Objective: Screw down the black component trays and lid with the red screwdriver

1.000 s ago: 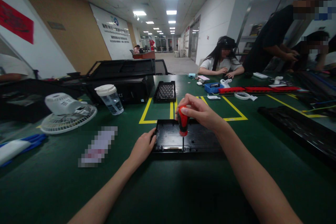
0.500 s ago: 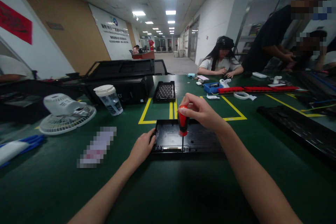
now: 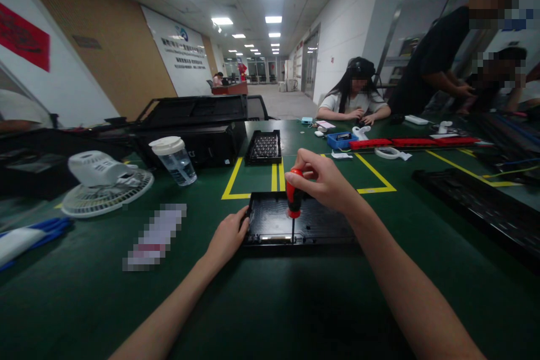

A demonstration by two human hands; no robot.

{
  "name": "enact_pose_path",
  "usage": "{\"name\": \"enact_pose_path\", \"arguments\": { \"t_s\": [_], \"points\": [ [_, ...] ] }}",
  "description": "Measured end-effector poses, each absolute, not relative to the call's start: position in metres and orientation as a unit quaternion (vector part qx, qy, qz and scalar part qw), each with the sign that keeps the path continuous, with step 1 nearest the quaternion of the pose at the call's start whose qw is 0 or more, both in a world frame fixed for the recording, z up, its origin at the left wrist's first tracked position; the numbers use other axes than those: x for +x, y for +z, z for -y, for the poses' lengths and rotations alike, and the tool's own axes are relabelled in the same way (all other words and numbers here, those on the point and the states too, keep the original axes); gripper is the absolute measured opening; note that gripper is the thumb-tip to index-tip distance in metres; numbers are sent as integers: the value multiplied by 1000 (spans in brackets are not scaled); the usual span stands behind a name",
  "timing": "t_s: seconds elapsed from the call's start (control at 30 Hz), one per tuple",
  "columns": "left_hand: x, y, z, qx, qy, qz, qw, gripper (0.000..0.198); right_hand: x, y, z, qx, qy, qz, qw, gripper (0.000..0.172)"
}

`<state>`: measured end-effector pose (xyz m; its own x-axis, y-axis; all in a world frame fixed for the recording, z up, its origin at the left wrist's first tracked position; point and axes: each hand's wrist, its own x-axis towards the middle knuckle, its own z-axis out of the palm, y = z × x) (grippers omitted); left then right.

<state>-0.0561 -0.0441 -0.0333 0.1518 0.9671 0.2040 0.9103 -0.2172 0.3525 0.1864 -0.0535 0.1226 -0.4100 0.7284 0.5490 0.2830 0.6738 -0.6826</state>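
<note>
A shallow black plastic casing [image 3: 270,215] lies flat on the green table in front of me. My left hand [image 3: 228,236] grips its left edge, thumb on the near side and fingers along the rim. In my right hand [image 3: 323,180] is a red and black screwdriver [image 3: 294,197], held upright by its handle between thumb and fingers. The shaft points straight down and its tip meets the casing near the front edge, beside a light metallic strip [image 3: 276,238]. Whether a screw is under the tip cannot be made out. My right forearm hides the casing's right end.
Beyond the casing stands a black tray [image 3: 264,147] of small dark pieces. To the left are a lidded cup [image 3: 174,160], a white fan [image 3: 107,183] and a blurred flat item [image 3: 156,236]. A tape roll [image 3: 388,153], blue box [image 3: 341,140] and long black panel [image 3: 476,208] lie right.
The whole view has shifted very slightly. Both hands keep their hold, and the screwdriver stays upright at the same spot on the casing.
</note>
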Motion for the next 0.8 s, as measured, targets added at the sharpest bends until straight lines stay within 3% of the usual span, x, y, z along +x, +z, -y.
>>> {"name": "enact_pose_path", "arguments": {
  "t_s": [0.8],
  "points": [
    [-56,-35,43,757,188,-622,70,43,177,124,63,-410,-31,802,434,28]
  ]
}}
